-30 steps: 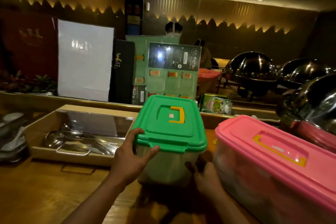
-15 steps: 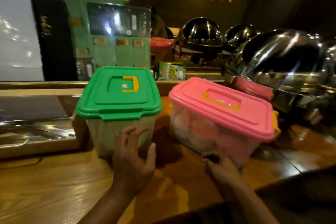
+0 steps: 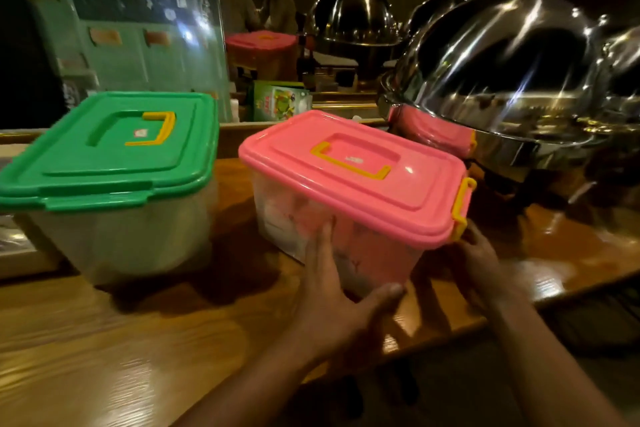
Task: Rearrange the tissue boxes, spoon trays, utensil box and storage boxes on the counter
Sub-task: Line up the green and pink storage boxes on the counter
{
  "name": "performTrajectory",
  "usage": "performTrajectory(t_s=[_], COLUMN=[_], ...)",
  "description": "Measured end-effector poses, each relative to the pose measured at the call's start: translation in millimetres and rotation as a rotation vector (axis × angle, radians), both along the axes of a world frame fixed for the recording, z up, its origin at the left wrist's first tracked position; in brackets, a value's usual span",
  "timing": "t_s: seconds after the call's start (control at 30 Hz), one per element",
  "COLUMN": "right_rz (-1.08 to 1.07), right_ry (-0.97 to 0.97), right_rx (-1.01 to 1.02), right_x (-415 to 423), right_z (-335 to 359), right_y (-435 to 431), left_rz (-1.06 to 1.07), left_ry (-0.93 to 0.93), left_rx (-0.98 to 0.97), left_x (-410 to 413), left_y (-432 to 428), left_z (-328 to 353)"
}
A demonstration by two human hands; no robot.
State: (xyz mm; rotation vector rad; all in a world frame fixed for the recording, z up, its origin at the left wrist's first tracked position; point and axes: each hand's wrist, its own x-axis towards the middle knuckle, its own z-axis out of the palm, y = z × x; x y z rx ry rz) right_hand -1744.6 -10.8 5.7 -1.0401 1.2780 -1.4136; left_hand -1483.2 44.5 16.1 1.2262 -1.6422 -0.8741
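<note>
Two storage boxes on counter (image 3: 104, 340): green-lidded box (image 3: 110, 180), pink-lidded box (image 3: 349, 194). Left hand (image 3: 332, 302) and right hand (image 3: 479, 256) both grip the pink-lidded box.

The counter (image 3: 104, 340) is wood — glossy, with a visible grain and warm reflections. Two clear storage boxes stand on it side by side, apart: the green-lidded box (image 3: 114, 180) at the left, the pink-lidded box (image 3: 349, 191) right of it, turned at an angle. A steel chafing dish (image 3: 498, 80) with a domed lid sits at the right, just behind the pink-lidded box. At the far left edge part of a tray (image 3: 17, 253) rests against the green-lidded box — its contents unclear.
</note>
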Motion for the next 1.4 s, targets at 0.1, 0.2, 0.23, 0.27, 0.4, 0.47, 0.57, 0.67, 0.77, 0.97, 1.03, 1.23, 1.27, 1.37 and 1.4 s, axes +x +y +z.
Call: performTrajectory(t_s=[0.1, 0.2, 0.23, 0.27, 0.4, 0.47, 0.57, 0.67, 0.77, 0.97, 1.03, 1.23, 1.27, 1.37, 1.4], right_rz=[0.113, 0.239, 0.26, 0.279, 0.318, 0.323, 0.253, 0.197, 0.142, 0.09, 0.07, 0.052, 0.056, 0.075, 0.076], right_ry=[0.061, 0.107, 0.144, 0.179, 0.211, 0.191, 0.273, 0.336, 0.344, 0.458, 0.498, 0.486, 0.486, 0.502, 0.499], right_rx=[0.008, -0.037, -0.061, -0.09, -0.21, -0.229, -0.221, -0.214, -0.18, -0.059, -0.04, -0.036, -0.049, -0.077, -0.082], right_x=[-21.8, -31.8, -28.6, -25.2, -10.2, -4.6, 8.5, 20.2, 26.3, 21.6, 22.1, 31.7, 32.5, 34.6, 35.2], right_z=[-6.1, -10.9, -9.9, -10.9, -24.6, -26.6, -30.8, -40.6, -42.2, -35.7, -36.3, -36.5, -35.1, -30.4, -29.6], right_y=[-25.3, -47.9, -50.2, -52.6, -58.7, -57.3, -54.2, -55.3, -63.7, -86.8, -93.0, -108.1, -110.4, -116.8, -118.7], left_rz=[0.067, 0.146, 0.169, 0.178, 0.235, 0.245, 0.284, 0.286, 0.204, 0.176, 0.148, 0.12, 0.114, 0.102, 0.095], left_ry=[-0.038, 0.017, 0.062, 0.12, 0.212, 0.219, 0.183, 0.228, 0.267, 0.375, 0.42, 0.418, 0.421, 0.433, 0.435], left_rx=[0.046, 0.058, 0.051, 0.04, -0.08, -0.134, -0.185, -0.146, -0.033, 0.093, 0.116, 0.094, 0.098, 0.117, 0.12], left_x=[-33.3, -62.3, -68.7, -72.4, -64.4, -45.5, -14.1, 9.1, 23.8, 16.9, 21.6, 28.5, 29.1, 34.3, 36.1], left_y=[5.1, 2.5, -1.5, -6.8, -31.4, -45.8, -66.8, -83.7, -98.1, -123.3, -130.4, -149.5, -152.9, -161.7, -164.2], left_z=[-5.3, -12.8, -16.6, -20.4, -32.0, -38.0, -35.6, -24.6, -18.2, -13.2, -13.7, -11.9, -11.3, -11.9, -11.3])
